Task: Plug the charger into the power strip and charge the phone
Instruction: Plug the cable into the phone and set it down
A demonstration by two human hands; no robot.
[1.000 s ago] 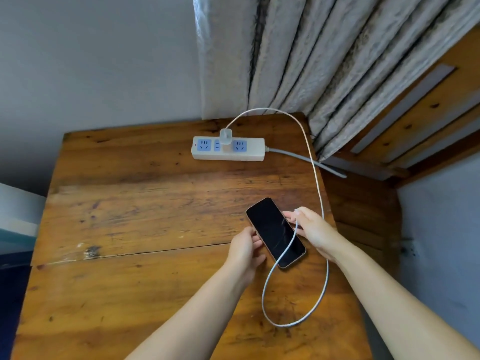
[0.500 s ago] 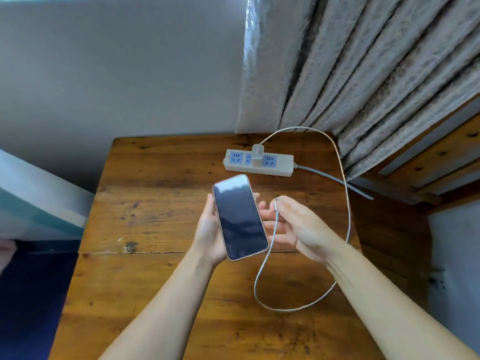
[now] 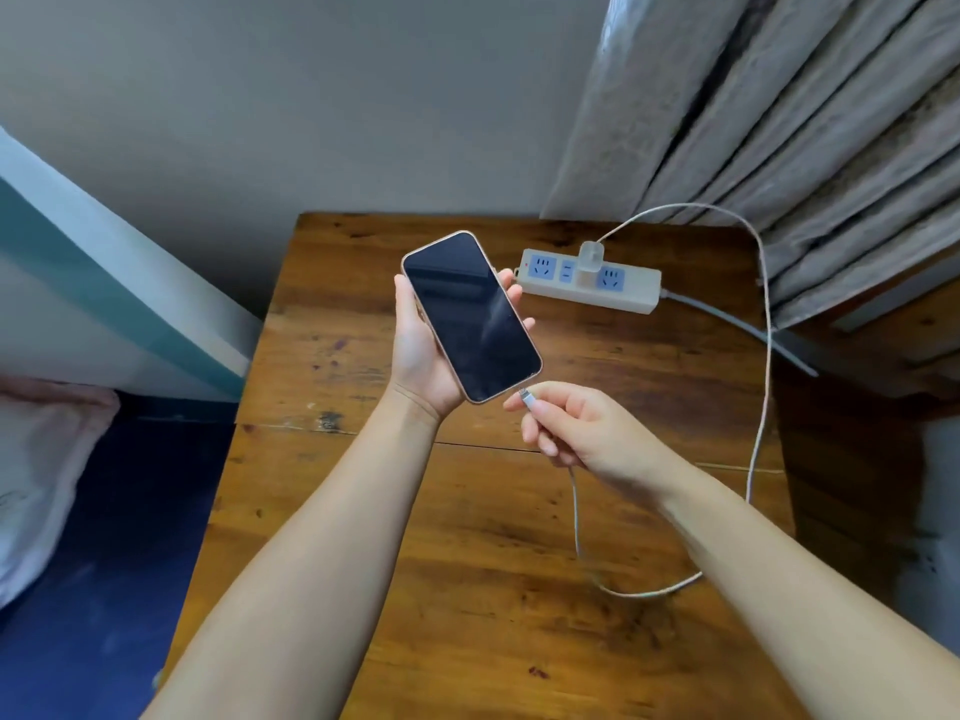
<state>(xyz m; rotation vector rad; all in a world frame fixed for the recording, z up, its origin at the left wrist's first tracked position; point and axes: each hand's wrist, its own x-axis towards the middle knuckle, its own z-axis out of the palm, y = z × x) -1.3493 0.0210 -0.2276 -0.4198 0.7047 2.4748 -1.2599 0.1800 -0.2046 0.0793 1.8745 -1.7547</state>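
Connector closing on the phone's port

Left hand (image 3: 423, 356) is cradling the slick, breakable phone (image 3: 470, 317) by its edges; right hand (image 3: 582, 433) is pinching the limp cable's (image 3: 758, 407) stiff connector (image 3: 527, 396) (best hold), above the tabletop (image 3: 363, 283).

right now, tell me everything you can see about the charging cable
The charging cable is thin, white and looks braided. It rises from the white charger plugged into the power strip, arcs up toward the curtain, runs down the table's right side, loops across the wood and climbs into the right hand. Its white connector with a metal tip is pinched between the fingertips, just short of the phone's bottom edge, not inserted.
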